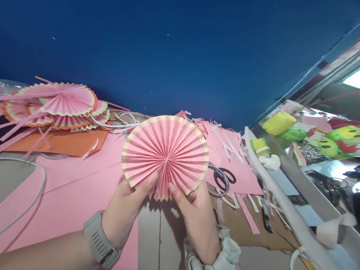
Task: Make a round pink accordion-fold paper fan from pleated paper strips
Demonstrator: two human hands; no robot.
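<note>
A round pleated paper fan (167,144), pink with a pale yellow rim, is held upright in front of me, its folds meeting at the centre. My left hand (130,194) grips its lower left, the thumb on the front and the fingers behind, out of sight. On the lower right, my right hand (194,199) holds it the same way, thumb pressed near the bottom pleats. Between the two thumbs a narrow pleated section points down. Beneath the left forearm lies a large pink paper sheet (80,214).
Several similar rosettes (62,100) with paper strips are stacked on an orange sheet (97,143) at left. Scissors (225,179) lie on the right beside pink sheets and paper scraps. A grey cable (43,176) curves at left. Behind stands a blue panel (164,42).
</note>
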